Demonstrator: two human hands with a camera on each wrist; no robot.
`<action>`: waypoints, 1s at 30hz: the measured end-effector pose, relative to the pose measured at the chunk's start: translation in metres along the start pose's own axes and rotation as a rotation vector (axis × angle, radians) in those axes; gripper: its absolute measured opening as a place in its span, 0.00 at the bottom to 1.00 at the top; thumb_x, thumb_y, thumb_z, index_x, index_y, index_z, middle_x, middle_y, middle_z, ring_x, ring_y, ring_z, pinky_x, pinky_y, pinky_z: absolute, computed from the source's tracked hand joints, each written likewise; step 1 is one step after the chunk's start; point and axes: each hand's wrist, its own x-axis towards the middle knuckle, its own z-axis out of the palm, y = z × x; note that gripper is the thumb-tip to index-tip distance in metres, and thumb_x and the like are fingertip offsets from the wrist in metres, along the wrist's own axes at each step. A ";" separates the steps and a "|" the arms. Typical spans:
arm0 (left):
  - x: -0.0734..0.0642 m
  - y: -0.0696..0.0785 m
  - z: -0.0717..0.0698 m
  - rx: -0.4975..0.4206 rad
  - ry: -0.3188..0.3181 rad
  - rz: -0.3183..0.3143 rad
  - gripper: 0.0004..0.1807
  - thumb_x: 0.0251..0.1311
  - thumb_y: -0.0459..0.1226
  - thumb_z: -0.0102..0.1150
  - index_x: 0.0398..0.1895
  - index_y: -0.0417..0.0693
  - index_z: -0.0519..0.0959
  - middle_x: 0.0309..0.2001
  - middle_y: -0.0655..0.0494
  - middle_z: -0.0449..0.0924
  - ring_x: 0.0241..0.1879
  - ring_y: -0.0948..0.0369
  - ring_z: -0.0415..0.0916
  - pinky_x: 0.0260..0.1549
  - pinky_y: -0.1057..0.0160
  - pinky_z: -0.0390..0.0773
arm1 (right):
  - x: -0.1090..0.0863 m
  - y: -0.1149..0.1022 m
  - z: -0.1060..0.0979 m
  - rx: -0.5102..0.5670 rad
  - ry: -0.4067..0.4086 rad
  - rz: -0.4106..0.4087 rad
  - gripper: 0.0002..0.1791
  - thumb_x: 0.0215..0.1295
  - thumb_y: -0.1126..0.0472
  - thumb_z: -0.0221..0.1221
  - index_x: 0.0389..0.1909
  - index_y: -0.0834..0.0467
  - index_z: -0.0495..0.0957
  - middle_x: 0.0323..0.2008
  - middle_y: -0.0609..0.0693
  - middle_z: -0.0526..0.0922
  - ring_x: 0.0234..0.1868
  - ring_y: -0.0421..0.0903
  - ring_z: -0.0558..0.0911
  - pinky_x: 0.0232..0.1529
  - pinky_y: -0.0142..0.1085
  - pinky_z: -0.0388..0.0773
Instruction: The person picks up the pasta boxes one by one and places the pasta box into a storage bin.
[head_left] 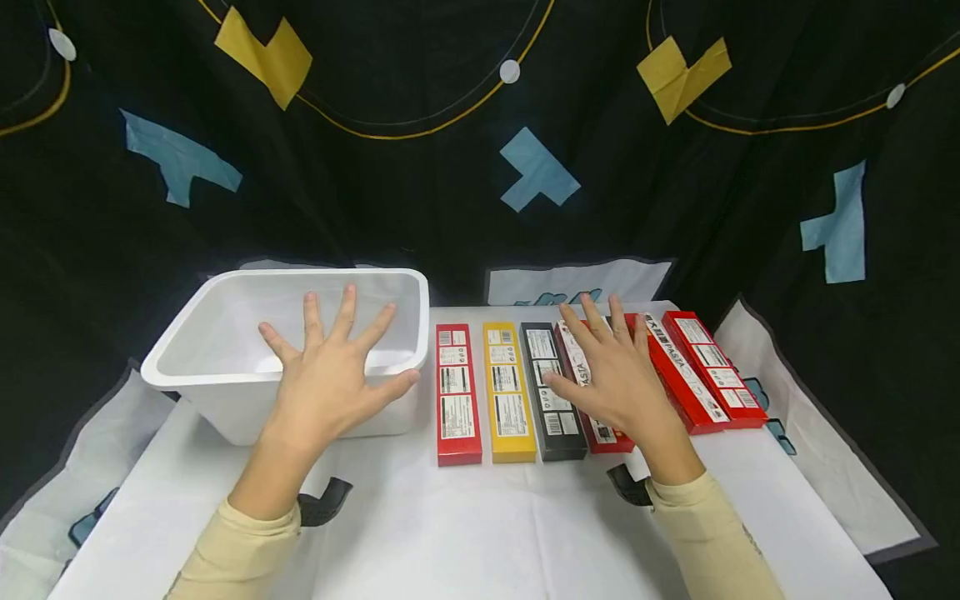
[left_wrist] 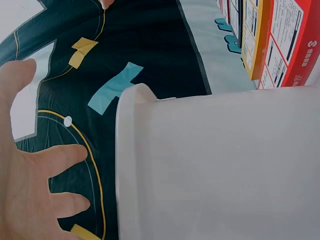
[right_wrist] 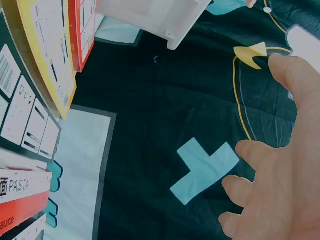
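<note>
My left hand (head_left: 326, 383) is spread with straight fingers in front of and above a white plastic tub (head_left: 247, 379), and it holds nothing. My right hand (head_left: 615, 371), also spread and holding nothing, hovers over a row of pasta boxes and hides part of it. From left to right lie a red box (head_left: 459, 446), a yellow box (head_left: 513, 450), a black box (head_left: 562, 448) and a red-and-white pasta box (head_left: 611, 442). Farther right, more red boxes (head_left: 720, 367) lie close together. In the left wrist view the tub's wall (left_wrist: 220, 165) fills much of the frame.
The tub and boxes stand on a white-covered table (head_left: 465, 533). Behind it hangs a black cloth (head_left: 420, 208) with yellow and blue shapes. Black straps (head_left: 324, 502) are at both wrists, below cream sleeves (head_left: 240, 550).
</note>
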 end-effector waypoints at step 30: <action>-0.067 -0.069 0.068 -0.499 0.445 -0.640 0.61 0.45 0.61 0.70 0.79 0.63 0.44 0.73 0.55 0.07 0.68 0.50 0.04 0.55 0.34 0.11 | -0.052 0.019 0.010 0.177 0.164 0.216 0.59 0.48 0.32 0.65 0.77 0.51 0.50 0.74 0.59 0.54 0.72 0.63 0.53 0.68 0.62 0.41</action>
